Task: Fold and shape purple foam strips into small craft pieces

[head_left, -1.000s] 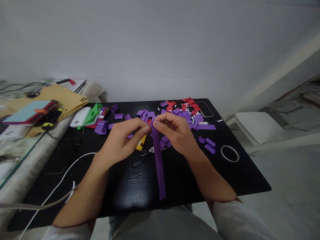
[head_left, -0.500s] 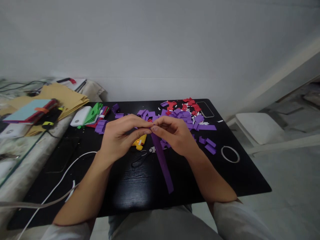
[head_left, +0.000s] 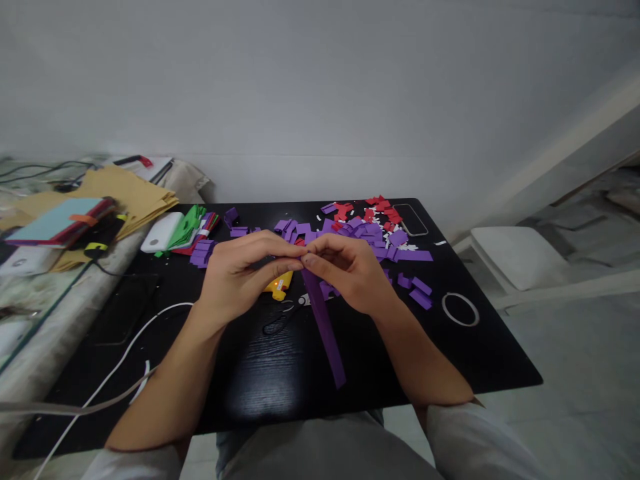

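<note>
A long purple paper strip (head_left: pixel 324 327) hangs down from my fingertips toward the front of the black table. Its top end is pinched between the thumb and forefinger of my left hand (head_left: pixel 245 270) and those of my right hand (head_left: pixel 347 270), which meet there. The fingers cover that end, so its exact shape is hidden. Below and behind the hands lie a yellow glue gun (head_left: pixel 279 287), partly covered by my left hand, and scissors (head_left: pixel 285 319) with dark handles. Folded purple paper pieces (head_left: pixel 363 230) are heaped just beyond my right hand.
Red paper scraps (head_left: pixel 385 208) and white bits sit at the back right. A ring (head_left: pixel 461 309) lies on the table's (head_left: pixel 260 393) right side. White cable (head_left: pixel 127 350) runs along the left, near green folded paper (head_left: pixel 187 227) and brown envelopes (head_left: pixel 125 197). A white stool (head_left: pixel 510 253) stands right.
Both hands keep their pinch on the strip and have barely moved. The strip's hanging lower end has swung very slightly left.
</note>
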`<action>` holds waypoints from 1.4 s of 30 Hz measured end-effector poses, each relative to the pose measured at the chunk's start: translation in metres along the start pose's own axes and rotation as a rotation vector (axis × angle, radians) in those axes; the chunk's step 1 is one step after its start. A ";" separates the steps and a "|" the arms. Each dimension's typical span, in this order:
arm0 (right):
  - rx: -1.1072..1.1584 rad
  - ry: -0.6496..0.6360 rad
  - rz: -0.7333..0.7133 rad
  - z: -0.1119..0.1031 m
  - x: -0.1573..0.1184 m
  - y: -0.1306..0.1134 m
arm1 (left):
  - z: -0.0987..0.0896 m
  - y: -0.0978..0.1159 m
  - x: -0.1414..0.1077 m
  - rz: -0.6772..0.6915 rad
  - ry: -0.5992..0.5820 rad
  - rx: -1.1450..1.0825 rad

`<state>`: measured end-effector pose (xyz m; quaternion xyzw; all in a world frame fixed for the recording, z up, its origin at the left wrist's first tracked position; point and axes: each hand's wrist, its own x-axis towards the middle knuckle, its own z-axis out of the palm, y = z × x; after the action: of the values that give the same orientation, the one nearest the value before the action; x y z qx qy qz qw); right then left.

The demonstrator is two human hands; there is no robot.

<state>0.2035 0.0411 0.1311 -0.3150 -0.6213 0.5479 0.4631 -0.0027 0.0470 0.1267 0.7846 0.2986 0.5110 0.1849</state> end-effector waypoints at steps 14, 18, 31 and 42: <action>-0.121 0.111 -0.058 -0.003 0.001 0.005 | 0.002 0.008 0.002 -0.191 -0.085 0.090; -0.113 0.144 -0.068 -0.002 0.002 0.008 | 0.004 0.007 0.003 -0.154 -0.114 0.134; 0.171 -0.082 0.150 -0.004 0.004 0.003 | 0.010 0.003 -0.001 -0.196 0.086 0.082; -0.021 0.022 0.034 0.003 -0.003 0.003 | 0.006 0.001 0.001 -0.227 0.046 0.025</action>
<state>0.2011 0.0379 0.1281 -0.3364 -0.6165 0.5456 0.4573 0.0039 0.0471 0.1255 0.7360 0.3959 0.5010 0.2249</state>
